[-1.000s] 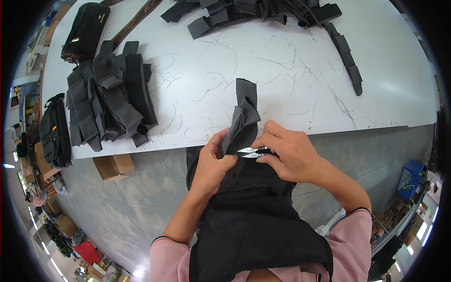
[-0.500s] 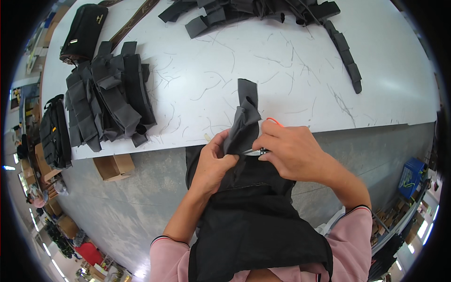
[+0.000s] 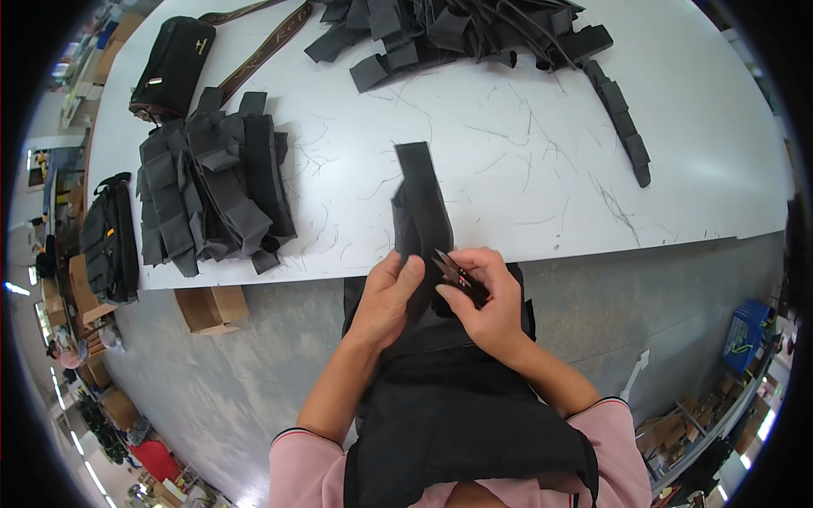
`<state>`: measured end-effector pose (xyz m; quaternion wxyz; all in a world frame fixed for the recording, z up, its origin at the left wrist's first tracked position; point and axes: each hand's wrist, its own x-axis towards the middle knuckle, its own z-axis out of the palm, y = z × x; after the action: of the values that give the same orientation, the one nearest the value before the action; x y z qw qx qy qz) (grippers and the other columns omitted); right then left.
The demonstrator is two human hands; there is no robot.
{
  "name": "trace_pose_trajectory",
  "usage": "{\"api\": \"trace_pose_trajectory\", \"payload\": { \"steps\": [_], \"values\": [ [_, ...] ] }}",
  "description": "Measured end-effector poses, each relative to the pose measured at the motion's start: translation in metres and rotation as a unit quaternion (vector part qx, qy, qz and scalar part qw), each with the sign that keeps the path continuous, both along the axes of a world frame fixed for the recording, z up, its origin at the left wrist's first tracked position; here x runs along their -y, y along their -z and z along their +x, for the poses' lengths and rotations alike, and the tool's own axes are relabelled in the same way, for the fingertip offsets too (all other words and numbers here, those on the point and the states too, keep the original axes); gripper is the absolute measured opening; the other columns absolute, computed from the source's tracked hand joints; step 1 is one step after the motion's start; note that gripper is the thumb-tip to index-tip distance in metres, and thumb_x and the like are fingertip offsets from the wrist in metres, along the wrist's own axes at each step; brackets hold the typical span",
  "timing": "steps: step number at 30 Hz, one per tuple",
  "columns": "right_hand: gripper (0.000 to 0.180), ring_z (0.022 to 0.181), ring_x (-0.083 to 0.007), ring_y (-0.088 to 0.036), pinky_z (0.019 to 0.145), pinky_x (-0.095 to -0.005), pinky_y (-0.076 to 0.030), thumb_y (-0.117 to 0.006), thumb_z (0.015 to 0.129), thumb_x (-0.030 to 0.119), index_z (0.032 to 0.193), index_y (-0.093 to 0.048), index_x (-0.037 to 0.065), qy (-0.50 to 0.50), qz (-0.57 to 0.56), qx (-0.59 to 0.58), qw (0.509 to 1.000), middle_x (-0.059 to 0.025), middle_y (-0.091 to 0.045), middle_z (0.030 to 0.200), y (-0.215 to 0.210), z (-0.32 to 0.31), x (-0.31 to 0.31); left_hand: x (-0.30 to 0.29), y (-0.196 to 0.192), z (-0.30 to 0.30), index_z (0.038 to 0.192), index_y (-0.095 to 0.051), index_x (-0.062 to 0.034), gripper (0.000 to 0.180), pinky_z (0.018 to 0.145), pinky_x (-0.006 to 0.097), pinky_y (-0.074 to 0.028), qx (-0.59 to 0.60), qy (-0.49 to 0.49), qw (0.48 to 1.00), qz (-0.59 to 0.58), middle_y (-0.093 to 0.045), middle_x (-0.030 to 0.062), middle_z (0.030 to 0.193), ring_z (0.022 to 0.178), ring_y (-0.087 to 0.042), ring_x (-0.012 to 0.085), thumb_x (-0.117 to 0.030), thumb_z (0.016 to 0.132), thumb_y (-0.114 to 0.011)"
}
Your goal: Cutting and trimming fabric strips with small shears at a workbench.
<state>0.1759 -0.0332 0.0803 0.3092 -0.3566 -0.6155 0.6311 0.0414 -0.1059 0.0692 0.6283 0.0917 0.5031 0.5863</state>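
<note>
A black fabric piece (image 3: 418, 207) lies over the front edge of the white table (image 3: 525, 152) and runs down onto my lap. My left hand (image 3: 386, 296) pinches the fabric at the table edge. My right hand (image 3: 484, 300) holds small thread snips (image 3: 453, 271) with their blades against the fabric, right beside my left thumb. Black cloth (image 3: 457, 406) covers my lap below both hands.
A stack of dark grey fabric pieces (image 3: 212, 178) sits on the table's left side, a black bag (image 3: 174, 63) behind it. A pile of black straps (image 3: 457, 30) lies at the far edge, one strap (image 3: 618, 118) trailing right. A cardboard box (image 3: 210, 306) stands on the floor.
Both hands have shifted slightly left along the fabric. The snips now show with blades pointing up-left at the cloth, and the fabric strip lies flatter on the table.
</note>
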Motion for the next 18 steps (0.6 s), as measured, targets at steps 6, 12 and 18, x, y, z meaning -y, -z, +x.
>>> {"api": "trace_pose_trajectory", "payload": {
  "steps": [6, 12, 18],
  "values": [
    [0.042, 0.063, -0.0166, -0.056, 0.055, -0.0252, -0.046, -0.069, 0.066, -0.001, 0.105, -0.057, 0.008, -0.047, 0.195, 0.095, 0.975, -0.0060, -0.054, 0.087, -0.003, 0.023, 0.013, -0.016, -0.006, -0.004, 0.122, -0.046, 0.0043, 0.060, 0.085, 0.035, -0.050, 0.129, -0.095, 0.986, 0.038, -0.058, 0.0140, 0.109, 0.096, -0.059, 0.0214, -0.048, 0.094, -0.040],
    [0.042, 0.059, -0.0174, -0.055, 0.050, -0.0283, -0.044, -0.063, 0.060, -0.003, 0.100, -0.060, 0.008, -0.104, 0.172, 0.114, 0.973, -0.0056, -0.052, 0.080, -0.004, 0.031, 0.017, -0.013, 0.000, -0.010, 0.124, -0.044, 0.0039, 0.060, 0.083, 0.035, -0.051, 0.162, -0.116, 0.978, 0.062, -0.058, 0.0127, 0.106, 0.092, -0.059, 0.0218, -0.048, 0.095, -0.037],
    [0.040, 0.059, -0.0177, -0.054, 0.049, -0.0276, -0.044, -0.066, 0.059, 0.003, 0.098, -0.060, 0.007, -0.116, 0.204, 0.117, 0.965, -0.0064, -0.051, 0.079, -0.014, 0.020, 0.012, -0.016, -0.005, -0.009, 0.124, -0.044, 0.0035, 0.057, 0.079, 0.035, -0.053, 0.168, -0.146, 0.972, 0.078, -0.057, 0.0127, 0.110, 0.092, -0.060, 0.0223, -0.046, 0.096, -0.036]
  ]
}}
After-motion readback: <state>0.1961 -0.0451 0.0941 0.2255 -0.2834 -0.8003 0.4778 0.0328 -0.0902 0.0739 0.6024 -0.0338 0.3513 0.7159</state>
